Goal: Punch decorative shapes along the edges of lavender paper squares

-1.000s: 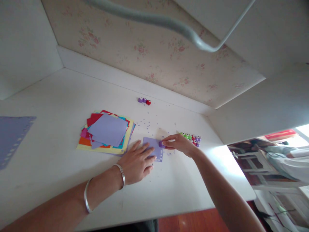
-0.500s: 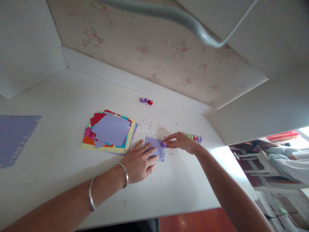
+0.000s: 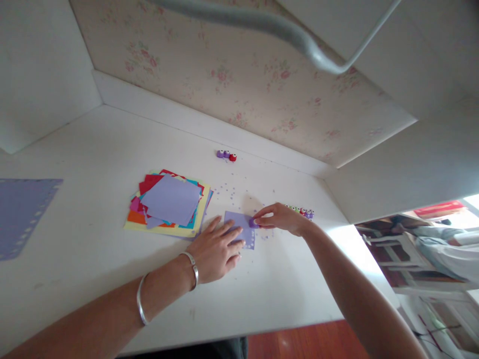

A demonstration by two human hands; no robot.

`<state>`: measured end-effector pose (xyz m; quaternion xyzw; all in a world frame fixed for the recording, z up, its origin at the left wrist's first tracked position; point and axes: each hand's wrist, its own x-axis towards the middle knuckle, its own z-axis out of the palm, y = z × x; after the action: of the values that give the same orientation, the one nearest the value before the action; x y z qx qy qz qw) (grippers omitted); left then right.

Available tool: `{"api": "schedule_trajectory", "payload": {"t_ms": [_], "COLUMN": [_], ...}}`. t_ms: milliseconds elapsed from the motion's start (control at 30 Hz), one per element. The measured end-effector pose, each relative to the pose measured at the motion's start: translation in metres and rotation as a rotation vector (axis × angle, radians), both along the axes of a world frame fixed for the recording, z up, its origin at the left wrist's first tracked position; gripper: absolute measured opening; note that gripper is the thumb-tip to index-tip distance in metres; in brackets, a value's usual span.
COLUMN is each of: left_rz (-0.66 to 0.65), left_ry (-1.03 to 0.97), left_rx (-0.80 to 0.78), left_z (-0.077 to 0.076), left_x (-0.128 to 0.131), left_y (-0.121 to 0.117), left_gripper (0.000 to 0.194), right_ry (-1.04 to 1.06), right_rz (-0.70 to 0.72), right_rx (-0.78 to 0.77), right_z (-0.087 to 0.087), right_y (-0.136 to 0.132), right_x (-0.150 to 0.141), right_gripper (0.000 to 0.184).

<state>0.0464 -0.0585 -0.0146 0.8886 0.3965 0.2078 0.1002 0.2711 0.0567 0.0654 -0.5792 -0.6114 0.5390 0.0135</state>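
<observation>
A small lilac paper square [image 3: 239,224] lies on the white desk [image 3: 93,149], with a row of punched holes along its right edge. My left hand [image 3: 216,251] lies flat on its left part, fingers spread, pressing it down. My right hand [image 3: 281,219] pinches a small purple punch [image 3: 253,224] at the paper's right edge. Tiny lilac paper dots [image 3: 239,192] are scattered on the desk beyond the square.
A fanned stack of coloured papers [image 3: 168,203] lies left of the square. Several small punches [image 3: 304,213] sit in a row behind my right hand, three more punches [image 3: 226,155] near the back wall. A punched purple sheet [image 3: 20,212] lies far left. A grey lamp arm [image 3: 269,30] hangs overhead.
The view has shifted slightly. My right hand has moved the punch a little farther along the paper's right edge. My left hand stays on the paper.
</observation>
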Motion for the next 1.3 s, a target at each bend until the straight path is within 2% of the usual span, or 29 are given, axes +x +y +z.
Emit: {"api": "schedule_trajectory", "payload": {"t_ms": [300, 467, 733, 900, 1167, 1300], "left_rz": [-0.004, -0.009, -0.013, -0.014, -0.02, -0.032], "left_ry": [-0.008, -0.005, -0.016, -0.008, -0.001, 0.018], "left_rx": [-0.008, -0.002, -0.007, -0.019, -0.011, -0.015], "left_z": [0.0, 0.0, 0.002, 0.002, 0.005, 0.008], "left_x": [0.0, 0.0, -0.001, -0.001, 0.0, -0.001], "left_y": [0.0, 0.0, 0.001, 0.001, 0.002, 0.003], "left_gripper": [0.036, 0.037, 0.037, 0.038, 0.037, 0.037], "right_ry": [-0.031, -0.103, -0.214, -0.319, -0.235, -0.168], "right_rz": [-0.004, 0.056, 0.16, 0.248, 0.218, 0.245], "right_rx": [0.03, 0.078, 0.092, 0.154, 0.087, 0.07], "right_z": [-0.005, -0.009, -0.002, 0.005, -0.002, 0.0], "right_y": [0.002, 0.009, 0.02, 0.02, 0.026, 0.025], "right_x": [0.002, 0.002, -0.012, -0.017, -0.007, -0.002], "right_gripper": [0.023, 0.021, 0.015, 0.01, 0.014, 0.016]}}
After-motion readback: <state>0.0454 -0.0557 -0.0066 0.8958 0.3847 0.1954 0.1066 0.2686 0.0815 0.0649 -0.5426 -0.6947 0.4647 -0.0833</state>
